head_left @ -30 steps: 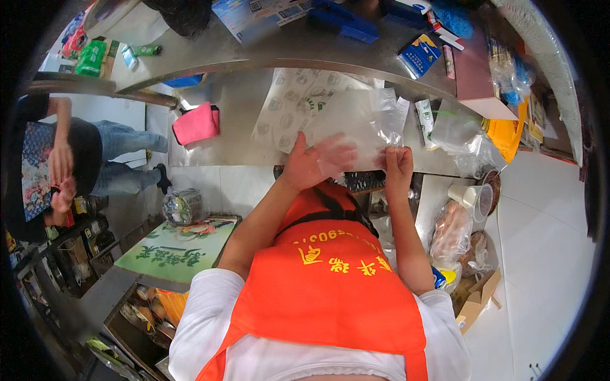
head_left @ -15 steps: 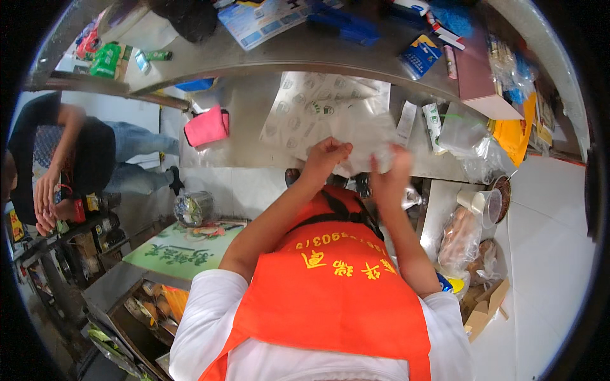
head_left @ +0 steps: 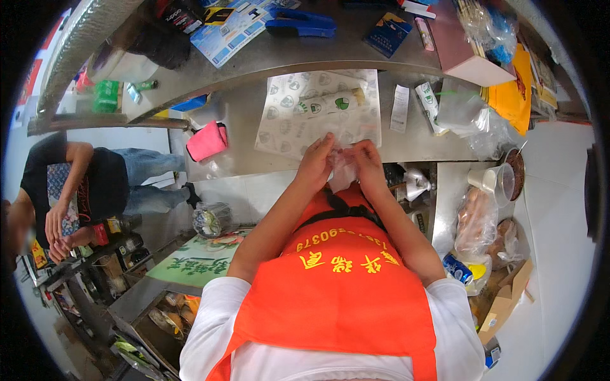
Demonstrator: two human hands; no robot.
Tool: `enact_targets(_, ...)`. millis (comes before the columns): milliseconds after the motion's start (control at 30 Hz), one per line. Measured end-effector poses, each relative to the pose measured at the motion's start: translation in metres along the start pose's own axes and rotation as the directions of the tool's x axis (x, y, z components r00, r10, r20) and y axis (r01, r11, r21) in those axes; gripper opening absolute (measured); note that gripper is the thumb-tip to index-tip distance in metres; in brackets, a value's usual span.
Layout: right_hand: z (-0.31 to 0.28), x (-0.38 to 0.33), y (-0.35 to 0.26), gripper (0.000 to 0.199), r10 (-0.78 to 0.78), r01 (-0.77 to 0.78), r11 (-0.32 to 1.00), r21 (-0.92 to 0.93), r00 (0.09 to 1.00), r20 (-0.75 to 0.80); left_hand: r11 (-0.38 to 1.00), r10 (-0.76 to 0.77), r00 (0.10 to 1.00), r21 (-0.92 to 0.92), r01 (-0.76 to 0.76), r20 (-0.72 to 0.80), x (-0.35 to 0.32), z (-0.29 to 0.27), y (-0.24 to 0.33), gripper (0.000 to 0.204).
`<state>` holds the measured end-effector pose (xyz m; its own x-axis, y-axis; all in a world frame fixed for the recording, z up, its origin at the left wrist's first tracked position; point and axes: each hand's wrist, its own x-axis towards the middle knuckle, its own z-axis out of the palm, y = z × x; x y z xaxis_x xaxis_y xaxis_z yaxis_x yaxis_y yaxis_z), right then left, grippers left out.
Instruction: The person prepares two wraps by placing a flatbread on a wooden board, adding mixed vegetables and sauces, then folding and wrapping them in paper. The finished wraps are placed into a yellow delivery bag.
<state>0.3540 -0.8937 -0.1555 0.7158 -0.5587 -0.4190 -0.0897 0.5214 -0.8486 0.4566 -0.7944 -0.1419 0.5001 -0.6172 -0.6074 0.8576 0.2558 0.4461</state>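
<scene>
Both hands are closed on a thin, see-through plastic bag (head_left: 344, 173) in front of my apron. My left hand (head_left: 317, 162) pinches its left side, and my right hand (head_left: 368, 164) grips the right side close by. The bag hangs crumpled between the fingers. Just beyond them, a white sheet of printed wrapping paper (head_left: 273, 130) lies on the metal counter. A slim roll wrapped in the same kind of paper (head_left: 327, 104) rests on that sheet, with a pale yellowish end at the right.
A pink folded cloth (head_left: 208, 141) lies left of the paper. To the right are a paper slip (head_left: 399, 108), another wrapped roll (head_left: 430, 106) and clear plastic bags (head_left: 467, 117). A raised shelf (head_left: 356, 61) holds a blue stapler (head_left: 302, 24). A seated person (head_left: 82, 190) is at the left.
The plastic bag has come down off the paper and bunched between my hands, uncovering the wrapped roll. My right hand has moved inward, nearer the left.
</scene>
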Motion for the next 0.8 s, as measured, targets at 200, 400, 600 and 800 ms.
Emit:
enact_targets(200,-0.082,0.030,0.029,0.015,0.089,0.026,0.956,0.294,0.924,-0.371,0.949,0.089,0.985,-0.314,-0.039,0.147,0.016,-0.070,0.031,0.029)
enact_targets(400,-0.033,-0.003,-0.017,0.072,-0.297,0.456,0.477,-0.751,0.888,0.351,0.921,-0.041,0.999,0.389,0.024,0.034,-0.013,0.005,0.036,0.024)
enact_targets(600,-0.054,0.001,-0.005,0.034,-0.245,0.399,0.454,-0.797,0.915,0.319,0.225,-0.115,0.974,0.960,-0.164,0.194,0.009,-0.019,0.053,0.042)
enact_targets(800,-0.073,-0.005,0.020,0.035,-0.105,0.197,0.584,-0.788,0.980,0.167,-0.549,0.330,0.702,0.733,-0.401,0.631,0.079,-0.004,0.059,0.059)
